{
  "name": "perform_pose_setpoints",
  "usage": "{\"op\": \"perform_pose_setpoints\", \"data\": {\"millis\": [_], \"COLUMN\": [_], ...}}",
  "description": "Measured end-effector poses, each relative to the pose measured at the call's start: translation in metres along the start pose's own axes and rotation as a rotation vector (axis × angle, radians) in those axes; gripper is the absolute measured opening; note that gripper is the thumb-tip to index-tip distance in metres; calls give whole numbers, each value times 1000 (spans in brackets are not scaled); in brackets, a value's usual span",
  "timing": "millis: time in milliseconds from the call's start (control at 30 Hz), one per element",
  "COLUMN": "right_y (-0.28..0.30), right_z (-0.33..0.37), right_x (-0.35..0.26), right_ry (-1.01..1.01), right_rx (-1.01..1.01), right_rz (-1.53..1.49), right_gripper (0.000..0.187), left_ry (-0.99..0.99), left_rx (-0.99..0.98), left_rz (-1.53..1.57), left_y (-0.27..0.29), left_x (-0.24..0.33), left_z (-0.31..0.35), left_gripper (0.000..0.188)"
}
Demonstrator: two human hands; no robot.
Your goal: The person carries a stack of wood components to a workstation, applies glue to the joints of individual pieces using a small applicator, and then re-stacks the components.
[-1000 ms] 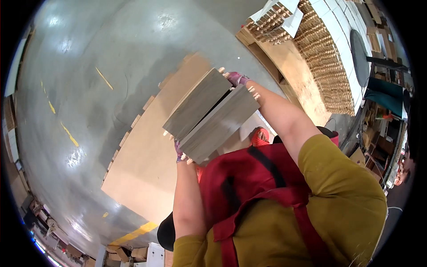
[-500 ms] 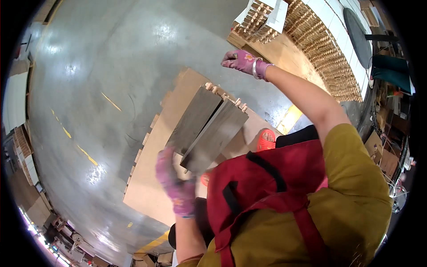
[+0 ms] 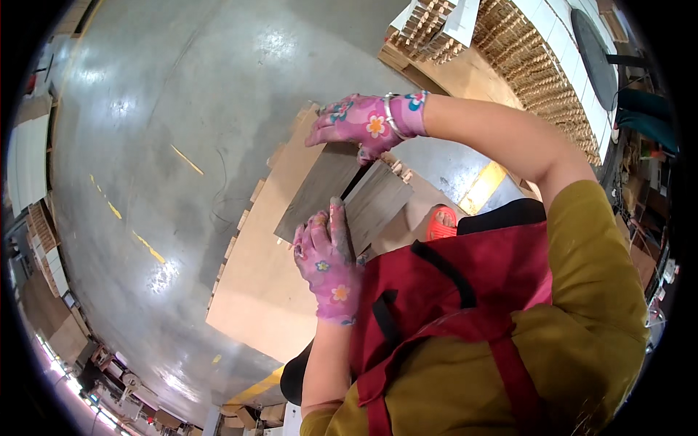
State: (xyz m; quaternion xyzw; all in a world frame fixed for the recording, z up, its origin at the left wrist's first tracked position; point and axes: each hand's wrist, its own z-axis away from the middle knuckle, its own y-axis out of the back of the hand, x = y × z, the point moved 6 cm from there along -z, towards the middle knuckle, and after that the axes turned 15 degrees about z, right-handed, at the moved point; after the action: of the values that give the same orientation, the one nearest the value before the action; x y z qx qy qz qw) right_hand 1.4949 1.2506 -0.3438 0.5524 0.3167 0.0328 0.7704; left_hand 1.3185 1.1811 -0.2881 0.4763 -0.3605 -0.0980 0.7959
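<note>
Two stacks of grey plank-like boards [image 3: 342, 196] lie side by side on a flat brown sheet [image 3: 269, 291] that covers a pallet. My left hand [image 3: 329, 261], in a pink flowered glove, rests with fingers spread on the near end of the boards, at the gap between the two stacks. My right hand [image 3: 363, 123], in the same kind of glove, presses flat on the far end of the left stack. Neither hand grips anything.
The pallet stands on a shiny grey concrete floor [image 3: 182, 109] with yellow marks. Stacks of wooden pieces and another pallet [image 3: 465, 43] lie at the top right. An orange shoe [image 3: 440, 221] shows beside my red apron. Boxes and clutter line the left rim.
One second ago both hands carried the boards in the air. They now lie on the brown sheet, and both hands have come back down flat onto their ends.
</note>
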Motion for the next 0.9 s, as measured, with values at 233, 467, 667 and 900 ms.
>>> {"op": "perform_pose_setpoints", "data": {"millis": [233,467,667,900], "right_y": [-17,-28,4,14], "right_z": [-12,-9,7,106], "right_x": [-7,-7,1,82], "right_ry": [109,123,-24,-547], "right_rx": [-222,-119,-55,476], "right_rz": [261,104,-347,-523], "right_gripper": [86,72,75,90], "left_ry": [-66,-79,22,148], "left_rx": [77,26,142,213], "left_rz": [34,76,442,307], "left_y": [-3,18,64,79], "left_x": [0,7,-29,-87], "left_z": [4,11,50,7], "left_gripper": [87,79,84,88]}}
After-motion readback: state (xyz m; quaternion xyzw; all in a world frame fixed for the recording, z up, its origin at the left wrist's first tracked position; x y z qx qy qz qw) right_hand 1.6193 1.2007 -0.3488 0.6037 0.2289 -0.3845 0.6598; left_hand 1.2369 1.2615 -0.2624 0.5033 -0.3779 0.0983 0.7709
